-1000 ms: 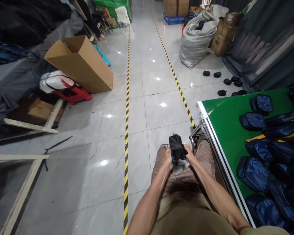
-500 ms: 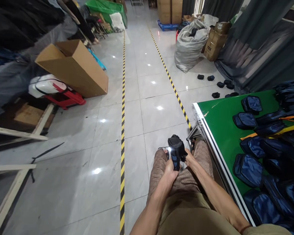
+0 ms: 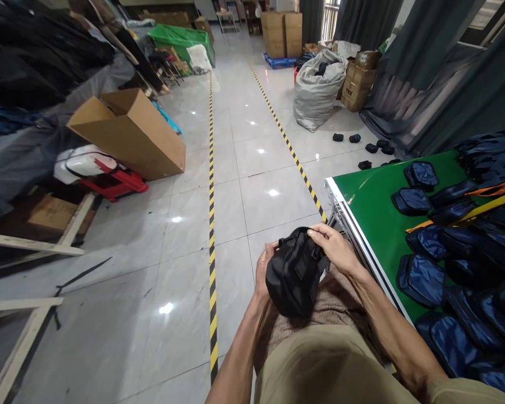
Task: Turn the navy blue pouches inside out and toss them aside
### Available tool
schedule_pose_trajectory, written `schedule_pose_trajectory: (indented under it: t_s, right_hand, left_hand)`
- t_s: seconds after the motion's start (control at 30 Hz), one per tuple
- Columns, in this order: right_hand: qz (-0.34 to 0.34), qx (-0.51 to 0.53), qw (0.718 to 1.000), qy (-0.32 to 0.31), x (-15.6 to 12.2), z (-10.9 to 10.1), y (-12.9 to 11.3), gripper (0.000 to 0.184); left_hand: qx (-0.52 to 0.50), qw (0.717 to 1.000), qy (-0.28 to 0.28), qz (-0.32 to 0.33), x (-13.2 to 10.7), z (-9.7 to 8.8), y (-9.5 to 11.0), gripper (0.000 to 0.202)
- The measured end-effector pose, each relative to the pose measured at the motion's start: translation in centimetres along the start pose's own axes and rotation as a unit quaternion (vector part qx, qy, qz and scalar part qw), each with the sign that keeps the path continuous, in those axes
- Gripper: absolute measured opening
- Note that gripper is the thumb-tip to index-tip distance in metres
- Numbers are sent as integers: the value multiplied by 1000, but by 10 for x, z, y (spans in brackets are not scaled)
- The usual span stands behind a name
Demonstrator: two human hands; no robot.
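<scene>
A small black pouch (image 3: 293,275) is held up over my lap with both hands. My left hand (image 3: 262,269) grips its left side, fingers curled round the fabric and partly hidden behind it. My right hand (image 3: 334,247) clasps the top right of the pouch, fingers bent over its upper edge. My patterned trousers show below the pouch. To my right stands a green table (image 3: 374,207) with a metal rim, covered with several dark blue pouches (image 3: 421,174).
An open cardboard box (image 3: 128,132) lies on the tiled floor at left, beside a red and white object (image 3: 101,171) and wooden slats (image 3: 33,247). A grey sack (image 3: 315,92), stacked cartons and several black pouches lie farther off. Yellow-black tape lines (image 3: 211,185) run along the floor.
Both hands have lifted the black pouch from near my knees up toward me, and it now looks larger and turned sideways. The view has tilted up slightly.
</scene>
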State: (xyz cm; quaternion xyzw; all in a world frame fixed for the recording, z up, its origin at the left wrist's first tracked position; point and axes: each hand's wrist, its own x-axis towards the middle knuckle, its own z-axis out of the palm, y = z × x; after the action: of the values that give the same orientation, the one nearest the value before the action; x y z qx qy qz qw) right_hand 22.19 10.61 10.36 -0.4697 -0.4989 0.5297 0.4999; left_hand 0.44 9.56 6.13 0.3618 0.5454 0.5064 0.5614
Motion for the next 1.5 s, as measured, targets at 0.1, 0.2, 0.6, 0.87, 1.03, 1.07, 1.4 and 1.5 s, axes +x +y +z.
schedule_pose_trajectory:
  t_s: [0.1,0.2,0.6,0.87,1.03,1.07,1.4,1.5]
  right_hand:
    - [-69,-110,991,-18,-23,-6,-8,28]
    - [-162,-201,965,-37,-43,-14,0,21]
    - [-25,-158,970,-184,-96,-36,47,54]
    - [-72,-243,956,-144,-116,-39,81,34]
    - [-18,-267,954,-134,-137,-45,88,34]
    - [-4,-258,957,-129,-139,-46,87,34]
    - [231,37,953,-191,-150,-59,61,52]
    - [202,-42,973,-100,-148,-56,68,48]
  left_hand:
    - [35,993,-4,114,-26,-11,23,71]
    - [102,983,-55,140,-58,-10,31,46]
    - [113,987,-117,6,-107,14,-67,39]
    - [-173,950,-74,-249,-130,1,-66,54]
    - [-183,953,-52,-235,-134,-4,-70,53]
    - [-181,954,-55,-231,-134,-5,-71,53]
    - [-156,959,-73,-225,-132,-22,-74,52]
    - [-150,961,-74,-219,-134,-21,-75,52]
